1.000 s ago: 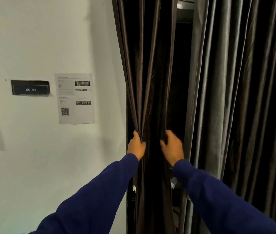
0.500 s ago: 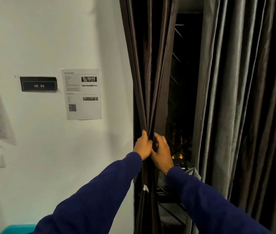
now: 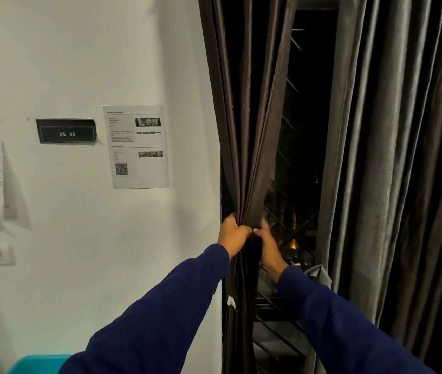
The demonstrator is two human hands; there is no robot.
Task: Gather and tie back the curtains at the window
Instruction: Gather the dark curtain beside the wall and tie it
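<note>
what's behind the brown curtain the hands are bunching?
Beside the gathered brown curtain, held by the left hand and right hand, the gap shows a dark window with diagonal grille bars and small lights outside. Whatever lies directly behind the bunched folds is covered.

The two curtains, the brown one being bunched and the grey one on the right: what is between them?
In the head view, a dark window opening with slanted bars and small outdoor lights lies between the brown curtain and the grey curtain.
</note>
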